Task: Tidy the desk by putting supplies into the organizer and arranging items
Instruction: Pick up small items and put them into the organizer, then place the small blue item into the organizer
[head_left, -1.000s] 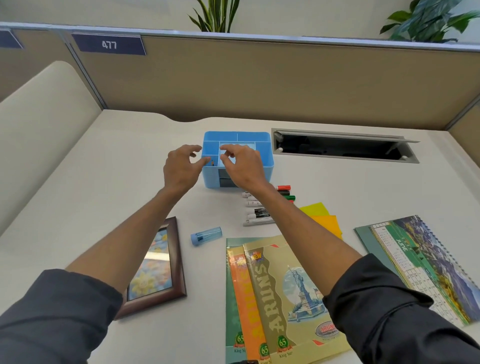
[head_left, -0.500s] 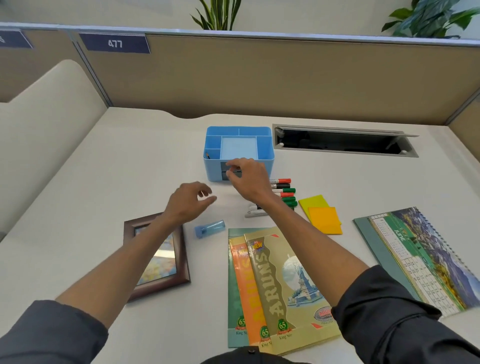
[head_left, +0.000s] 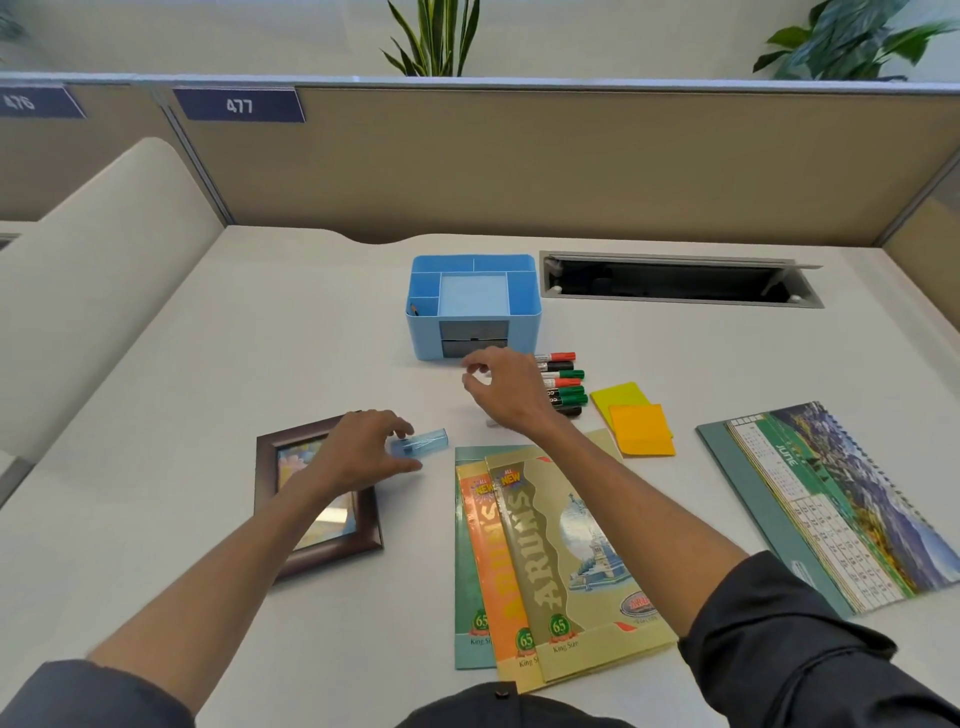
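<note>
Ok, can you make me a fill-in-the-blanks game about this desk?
1. The organizer is the colour ____.
2. The calendar shows the month ____.
3. The left hand reaches for a small blue ____ beside the picture frame.
4. The orange sticky notes overlap the ____ ones.

Missing words: blue; June; tube; yellow

Dark grey sleeves (head_left: 789, 639) pushed up, forearms bare.

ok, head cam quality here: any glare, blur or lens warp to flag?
Head view: glare on the picture frame glass washes out part of its image; wide-angle warp bows the partition top and desk edges; mild motion blur on the left hand, the blue sharpener and the right hand; lighting soft and even, shadows faint.
</note>
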